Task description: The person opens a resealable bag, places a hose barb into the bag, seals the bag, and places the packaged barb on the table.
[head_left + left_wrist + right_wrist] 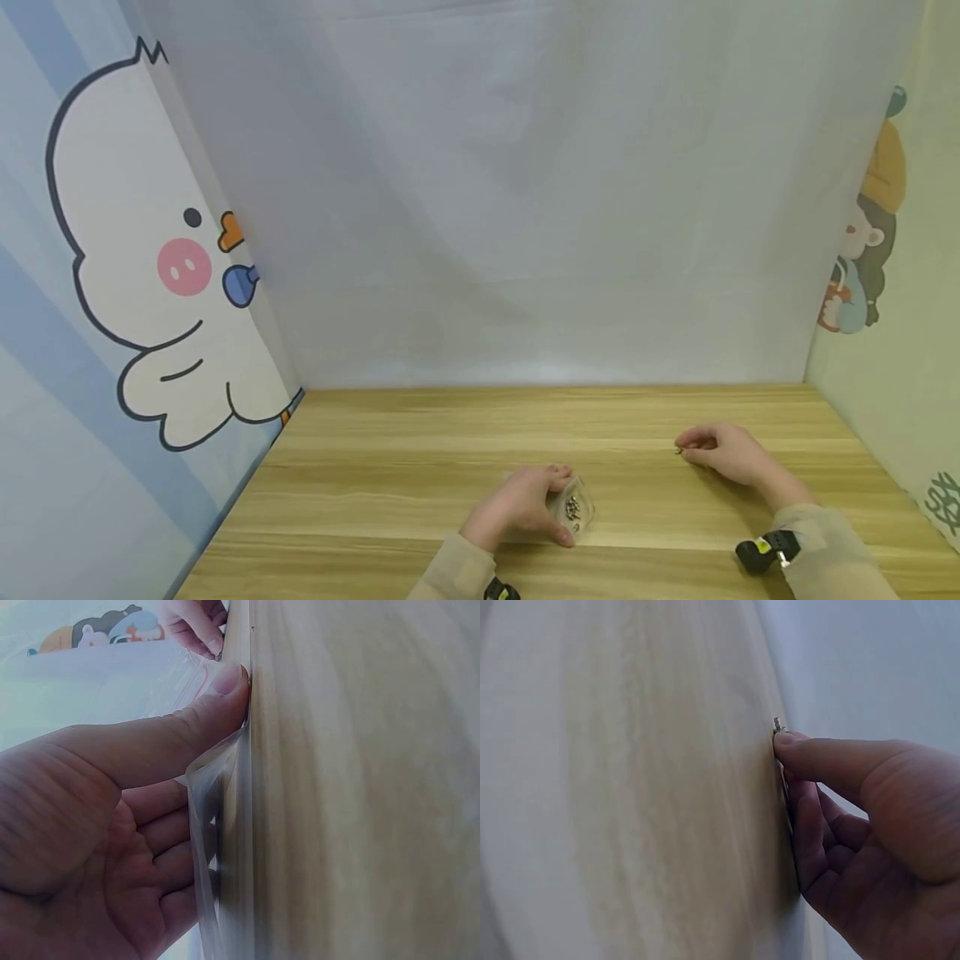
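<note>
My left hand [521, 504] holds a clear plastic bag [587, 510] low over the wooden table. Inside lies a small heap of shiny metal pieces [573, 508], too small to identify. In the left wrist view, the thumb lies along the edge of the bag [199, 817], with the fingers curled behind it. Farther right, my right hand [727, 454] pinches a tiny metal piece [778, 723] between thumb and fingertips, close to the tabletop. That piece sticks out just past the thumb tip in the right wrist view.
The wood-grain table [375, 475] reaches back to a plain pale curtain [487, 208]. A cloth with a cartoon duck [135, 208] hangs at the left, and a pale green printed cloth [915, 333] at the right. Both wrists wear small black cameras [765, 550].
</note>
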The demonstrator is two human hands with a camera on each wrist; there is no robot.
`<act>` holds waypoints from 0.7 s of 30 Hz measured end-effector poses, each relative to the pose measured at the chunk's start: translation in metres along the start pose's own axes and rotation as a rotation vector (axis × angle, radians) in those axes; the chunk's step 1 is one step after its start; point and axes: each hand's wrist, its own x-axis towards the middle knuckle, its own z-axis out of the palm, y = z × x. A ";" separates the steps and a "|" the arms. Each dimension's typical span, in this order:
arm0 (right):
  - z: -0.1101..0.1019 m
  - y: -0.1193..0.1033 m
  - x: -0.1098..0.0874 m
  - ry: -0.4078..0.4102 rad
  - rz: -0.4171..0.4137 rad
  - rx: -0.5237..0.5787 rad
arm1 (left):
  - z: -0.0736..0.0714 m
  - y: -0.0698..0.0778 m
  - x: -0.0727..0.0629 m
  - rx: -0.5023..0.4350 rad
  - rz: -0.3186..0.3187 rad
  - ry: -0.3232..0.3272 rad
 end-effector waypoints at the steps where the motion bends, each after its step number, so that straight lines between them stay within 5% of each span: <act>1: 0.000 0.000 0.000 0.003 0.000 -0.005 | 0.000 0.000 0.000 -0.014 -0.004 0.000; 21: 0.002 0.006 -0.004 0.053 -0.007 -0.062 | 0.002 -0.002 0.000 -0.005 -0.008 0.001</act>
